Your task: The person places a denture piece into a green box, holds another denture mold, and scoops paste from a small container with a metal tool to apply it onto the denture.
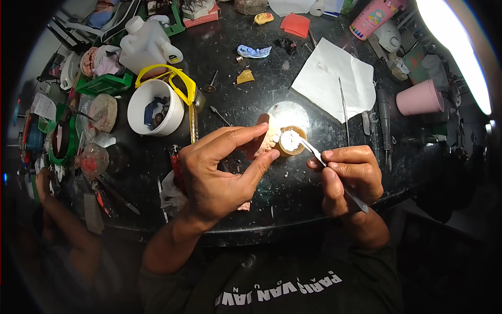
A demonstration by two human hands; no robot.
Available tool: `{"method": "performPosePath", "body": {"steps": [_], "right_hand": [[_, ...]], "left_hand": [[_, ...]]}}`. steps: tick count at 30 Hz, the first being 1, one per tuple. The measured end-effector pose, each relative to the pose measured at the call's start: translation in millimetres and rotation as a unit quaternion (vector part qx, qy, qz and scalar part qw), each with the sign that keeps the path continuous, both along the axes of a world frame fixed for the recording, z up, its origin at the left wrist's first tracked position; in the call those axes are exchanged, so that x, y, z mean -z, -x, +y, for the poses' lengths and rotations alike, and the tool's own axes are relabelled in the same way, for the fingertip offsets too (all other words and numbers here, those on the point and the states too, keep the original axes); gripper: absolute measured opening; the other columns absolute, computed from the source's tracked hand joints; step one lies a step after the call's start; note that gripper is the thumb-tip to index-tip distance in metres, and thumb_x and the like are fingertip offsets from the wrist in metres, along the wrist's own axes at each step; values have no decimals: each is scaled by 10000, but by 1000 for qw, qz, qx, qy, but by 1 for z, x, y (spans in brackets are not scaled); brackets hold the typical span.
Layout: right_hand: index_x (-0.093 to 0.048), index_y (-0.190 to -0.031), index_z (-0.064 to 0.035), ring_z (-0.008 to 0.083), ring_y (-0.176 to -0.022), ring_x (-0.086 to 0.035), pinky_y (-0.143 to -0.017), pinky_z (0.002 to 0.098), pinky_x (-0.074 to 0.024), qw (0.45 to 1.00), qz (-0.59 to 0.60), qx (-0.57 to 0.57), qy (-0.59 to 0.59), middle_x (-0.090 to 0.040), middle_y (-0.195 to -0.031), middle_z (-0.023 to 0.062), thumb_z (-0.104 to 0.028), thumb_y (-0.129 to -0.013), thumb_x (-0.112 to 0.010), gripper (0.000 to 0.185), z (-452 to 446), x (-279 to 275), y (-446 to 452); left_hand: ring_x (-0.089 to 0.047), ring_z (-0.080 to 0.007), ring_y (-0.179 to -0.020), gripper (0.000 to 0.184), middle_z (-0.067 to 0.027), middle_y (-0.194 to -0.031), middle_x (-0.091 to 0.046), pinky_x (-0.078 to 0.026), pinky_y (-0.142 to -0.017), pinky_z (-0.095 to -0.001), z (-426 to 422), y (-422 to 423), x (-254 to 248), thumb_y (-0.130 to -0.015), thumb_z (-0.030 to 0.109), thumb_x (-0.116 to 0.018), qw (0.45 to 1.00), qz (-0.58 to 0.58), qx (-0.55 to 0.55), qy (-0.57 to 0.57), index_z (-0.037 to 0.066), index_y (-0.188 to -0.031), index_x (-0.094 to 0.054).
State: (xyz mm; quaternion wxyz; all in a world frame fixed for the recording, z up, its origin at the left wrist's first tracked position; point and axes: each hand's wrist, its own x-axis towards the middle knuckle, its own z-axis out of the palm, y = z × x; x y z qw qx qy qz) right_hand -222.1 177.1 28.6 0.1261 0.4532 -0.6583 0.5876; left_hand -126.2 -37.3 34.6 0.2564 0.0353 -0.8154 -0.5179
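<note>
My left hand (219, 170) pinches a dental model (267, 140) with a pink base and pale teeth between thumb and fingers. My right hand (351, 175) grips slim metal tweezers (316, 153), whose bent tip reaches into a small amber cup (288, 153). White material (289, 139) fills the top of that cup, right beside the model. Behind it, a bright round disc (289, 112) lies on the black bench. Part of the model is hidden by my left fingers.
A white tub (175, 118) and yellow safety glasses (183, 83) stand left. White paper (334, 78) with a thin tool (343, 107), a handpiece (384, 120) and a pink cup (418, 99) are right. A blue dental impression (254, 51) lies behind. Another person's arm (68, 225) shows left.
</note>
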Motion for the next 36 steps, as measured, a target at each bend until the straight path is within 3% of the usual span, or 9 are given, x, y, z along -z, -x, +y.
{"method": "performPosePath", "body": {"steps": [5,6,16,19,22,25,31,36], "right_hand": [[-629,-845,43,171,-705,-716,-591,269,-590,998,-47,23,-42,-715,-887,187,133,-805,-687,114,0,2,5],[-626,-793,25,182,-655,-695,-584,284,-553,996,-50,50,-45,-713,-808,167,105,-761,-703,116,-3,3,5],[-625,-747,10,201,-620,-685,-575,294,-535,995,-53,52,-65,-708,-762,143,60,-726,-725,114,-7,9,7],[-606,-810,36,149,-612,-687,-546,260,-586,996,-12,4,-85,-690,-853,178,131,-830,-650,107,-5,6,11],[-632,-753,6,201,-614,-680,-566,298,-528,996,-56,44,-60,-715,-773,134,55,-731,-733,114,-9,9,6],[-635,-754,4,200,-610,-677,-562,300,-524,996,-55,43,-57,-719,-782,130,58,-736,-737,117,-10,9,6],[-641,-786,14,184,-651,-713,-577,285,-553,997,-56,23,-51,-722,-797,137,88,-762,-727,117,-10,7,5],[-636,-916,56,187,-698,-737,-648,279,-643,1000,-2,-12,-19,-703,-929,198,130,-851,-690,112,-6,1,7]], "left_hand": [[-722,-111,-819,426,-111,-965,-786,-578,-775,-251,-3,-1,6,-748,-52,-931,999,-28,-23,31,-24,-1145,-779],[-719,-107,-817,427,-108,-966,-786,-577,-773,-249,-3,-1,6,-746,-52,-932,999,-33,-28,34,-23,-1145,-780],[-715,-104,-822,434,-98,-979,-786,-579,-780,-257,-2,0,7,-742,-59,-932,999,-28,-29,36,-17,-1146,-782],[-714,-106,-821,435,-100,-975,-784,-578,-780,-259,-2,1,7,-742,-58,-932,999,-25,-27,38,-16,-1148,-782],[-717,-110,-825,432,-106,-975,-785,-578,-783,-261,-2,0,6,-744,-58,-930,998,-29,-25,42,-17,-1148,-782],[-722,-115,-833,429,-113,-980,-787,-579,-784,-263,-2,0,5,-747,-59,-928,999,-25,-24,40,-19,-1148,-781],[-735,-129,-839,424,-127,-1000,-791,-585,-778,-266,-3,0,4,-754,-60,-924,999,-19,-16,37,-27,-1150,-777],[-764,-154,-892,413,-143,-1036,-794,-611,-802,-278,-2,1,5,-779,-61,-911,1000,-23,-13,16,-38,-1165,-766]]}}
